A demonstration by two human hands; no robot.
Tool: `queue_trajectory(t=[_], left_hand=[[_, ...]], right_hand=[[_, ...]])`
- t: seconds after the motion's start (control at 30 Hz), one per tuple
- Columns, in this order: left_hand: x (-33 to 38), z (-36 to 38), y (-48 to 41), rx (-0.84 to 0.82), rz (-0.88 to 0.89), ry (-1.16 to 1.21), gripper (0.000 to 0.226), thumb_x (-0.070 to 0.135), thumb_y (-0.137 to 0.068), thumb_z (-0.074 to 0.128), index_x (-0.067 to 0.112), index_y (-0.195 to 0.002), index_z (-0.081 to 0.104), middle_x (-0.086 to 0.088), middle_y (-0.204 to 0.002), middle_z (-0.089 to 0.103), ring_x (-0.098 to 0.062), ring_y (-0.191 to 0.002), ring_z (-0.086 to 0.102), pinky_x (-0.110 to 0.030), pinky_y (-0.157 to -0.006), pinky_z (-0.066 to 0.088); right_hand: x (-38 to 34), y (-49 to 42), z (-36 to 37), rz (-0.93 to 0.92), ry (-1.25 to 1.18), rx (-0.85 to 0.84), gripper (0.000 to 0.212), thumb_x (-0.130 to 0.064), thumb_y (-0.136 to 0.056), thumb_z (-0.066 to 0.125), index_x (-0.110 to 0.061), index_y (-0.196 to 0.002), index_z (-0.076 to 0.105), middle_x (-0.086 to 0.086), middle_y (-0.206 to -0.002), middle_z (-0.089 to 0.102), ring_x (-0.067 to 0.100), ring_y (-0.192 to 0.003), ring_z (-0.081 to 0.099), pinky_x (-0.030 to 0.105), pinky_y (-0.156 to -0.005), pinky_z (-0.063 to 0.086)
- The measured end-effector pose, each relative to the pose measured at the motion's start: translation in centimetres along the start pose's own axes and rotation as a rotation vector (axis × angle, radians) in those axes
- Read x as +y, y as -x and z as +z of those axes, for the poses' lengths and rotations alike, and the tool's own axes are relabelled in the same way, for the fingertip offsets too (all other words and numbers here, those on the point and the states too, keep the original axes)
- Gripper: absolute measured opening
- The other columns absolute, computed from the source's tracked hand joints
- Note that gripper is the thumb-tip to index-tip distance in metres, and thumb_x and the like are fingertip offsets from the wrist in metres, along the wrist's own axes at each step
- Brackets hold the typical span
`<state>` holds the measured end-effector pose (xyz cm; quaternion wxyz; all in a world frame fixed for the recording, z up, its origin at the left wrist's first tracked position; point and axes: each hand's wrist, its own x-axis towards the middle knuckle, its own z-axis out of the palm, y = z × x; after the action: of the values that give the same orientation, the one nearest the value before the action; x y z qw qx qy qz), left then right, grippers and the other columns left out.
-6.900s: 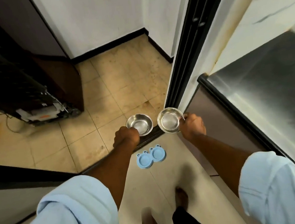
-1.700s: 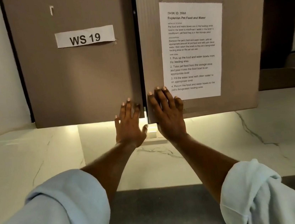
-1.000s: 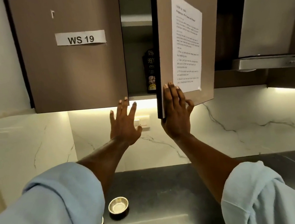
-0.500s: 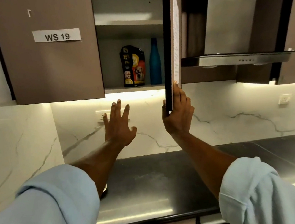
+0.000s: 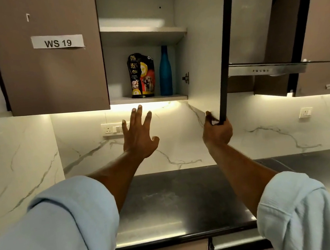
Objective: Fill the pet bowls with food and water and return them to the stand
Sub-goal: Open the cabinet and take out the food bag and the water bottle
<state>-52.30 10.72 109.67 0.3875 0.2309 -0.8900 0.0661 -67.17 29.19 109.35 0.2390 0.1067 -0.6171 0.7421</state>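
Observation:
A black and yellow pet food bag [image 5: 141, 75] with a dog picture stands on the lower shelf of the wall cabinet. A blue bottle [image 5: 165, 71] stands right beside it. My right hand [image 5: 217, 131] grips the bottom corner of the right cabinet door [image 5: 202, 43], which is swung wide. My left hand [image 5: 139, 133] is raised below the shelf, fingers spread, holding nothing. The steel bowls are hidden from view.
The left cabinet door [image 5: 47, 56], labelled WS 19, is closed. A dark steel counter [image 5: 182, 201] runs below, with a marble backsplash [image 5: 182, 135] and a wall socket [image 5: 112, 129]. A range hood [image 5: 265, 68] hangs to the right.
My right hand has swung the right cabinet door wide, showing the food bag and the bottle. My left hand has lifted toward the shelf. The bowl on the counter has dropped out of view.

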Motion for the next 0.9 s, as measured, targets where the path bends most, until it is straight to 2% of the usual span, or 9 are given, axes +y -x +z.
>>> queue_trajectory(t=[0.07, 0.13, 0.27, 0.37, 0.47, 0.63, 0.73, 0.83, 0.9], left_hand=[[0.2, -0.1, 0.1, -0.006, 0.003, -0.007, 0.094, 0.055, -0.084, 0.064, 0.025, -0.161, 0.019, -0.008, -0.17, -0.001, -0.031, -0.157, -0.002, -0.063, -0.121, 0.013], [0.1, 0.1, 0.3, -0.014, 0.002, -0.01, 0.093, 0.055, -0.085, 0.063, 0.025, -0.161, 0.019, -0.008, -0.17, -0.002, -0.031, -0.157, -0.002, -0.063, -0.121, 0.013], [-0.2, 0.6, 0.3, -0.02, 0.005, -0.018, 0.093, 0.057, -0.085, 0.062, 0.026, -0.162, 0.018, -0.008, -0.17, -0.004, -0.031, -0.157, -0.003, -0.064, -0.121, 0.011], [-0.5, 1.1, 0.2, -0.024, 0.009, -0.003, 0.093, 0.059, -0.085, 0.061, 0.025, -0.161, 0.02, -0.008, -0.17, -0.004, -0.031, -0.157, -0.003, -0.064, -0.121, 0.011], [-0.7, 1.5, -0.1, -0.025, 0.017, 0.008, 0.092, 0.06, -0.085, 0.06, 0.024, -0.161, 0.021, -0.009, -0.17, -0.005, -0.031, -0.157, -0.004, -0.063, -0.121, 0.011], [-2.2, 2.9, -1.5, -0.019, 0.048, 0.03, 0.093, 0.062, -0.085, 0.06, 0.024, -0.161, 0.023, -0.008, -0.17, -0.002, -0.03, -0.157, -0.002, -0.063, -0.122, 0.01], [-3.9, 3.8, -3.0, -0.006, 0.138, 0.021, 0.093, 0.066, -0.084, 0.055, 0.022, -0.16, 0.026, -0.008, -0.171, 0.001, -0.03, -0.157, 0.0, -0.062, -0.122, 0.01], [-6.0, 5.0, -4.8, 0.008, 0.14, 0.039, 0.092, 0.067, -0.084, 0.051, 0.02, -0.16, 0.026, -0.009, -0.17, 0.004, -0.03, -0.157, 0.002, -0.062, -0.122, 0.01], [-7.5, 6.0, -5.9, 0.025, 0.128, 0.062, 0.091, 0.066, -0.085, 0.051, 0.018, -0.159, 0.028, -0.011, -0.17, 0.007, -0.031, -0.157, 0.004, -0.062, -0.122, 0.011]], right_hand=[[-0.4, -0.4, 0.0, 0.122, -0.079, 0.023, 0.053, -0.043, -0.096, 0.075, -0.009, -0.136, 0.064, 0.008, -0.131, 0.071, 0.026, -0.126, 0.066, 0.037, -0.11, 0.05], [-0.3, -0.8, -0.2, 0.171, -0.102, 0.028, 0.053, -0.042, -0.097, 0.075, -0.009, -0.136, 0.064, 0.008, -0.133, 0.071, 0.025, -0.127, 0.065, 0.036, -0.112, 0.048], [-0.3, -1.4, -1.0, 0.178, -0.119, 0.037, 0.046, -0.041, -0.1, 0.071, -0.008, -0.132, 0.067, 0.007, -0.13, 0.073, 0.024, -0.125, 0.066, 0.033, -0.109, 0.048], [0.1, -2.0, -1.1, 0.148, -0.003, 0.012, 0.048, -0.046, -0.108, 0.055, -0.01, -0.137, 0.065, 0.009, -0.137, 0.069, 0.028, -0.129, 0.062, 0.032, -0.105, 0.045], [1.2, -2.2, -0.2, 0.13, 0.1, -0.071, 0.046, -0.046, -0.111, 0.042, -0.011, -0.126, 0.068, 0.012, -0.124, 0.07, 0.031, -0.117, 0.065, 0.033, -0.093, 0.045], [2.9, -1.6, 2.4, 0.035, 0.215, -0.154, 0.03, -0.034, -0.109, 0.048, -0.011, -0.116, 0.066, 0.008, -0.108, 0.069, 0.027, -0.099, 0.064, 0.034, -0.084, 0.047], [3.5, -1.3, 4.3, -0.089, 0.269, -0.223, 0.016, -0.028, -0.105, 0.056, -0.014, -0.105, 0.064, 0.004, -0.099, 0.069, 0.024, -0.092, 0.065, 0.036, -0.084, 0.055], [4.3, -1.3, 6.6, -0.261, 0.35, -0.344, 0.006, -0.026, -0.102, 0.062, -0.02, -0.103, 0.062, 0.0, -0.1, 0.069, 0.019, -0.091, 0.065, 0.035, -0.083, 0.057], [4.9, -1.2, 8.5, -0.297, 0.381, -0.397, 0.009, -0.026, -0.099, 0.066, -0.021, -0.106, 0.063, -0.003, -0.103, 0.069, 0.017, -0.093, 0.065, 0.032, -0.082, 0.056]])
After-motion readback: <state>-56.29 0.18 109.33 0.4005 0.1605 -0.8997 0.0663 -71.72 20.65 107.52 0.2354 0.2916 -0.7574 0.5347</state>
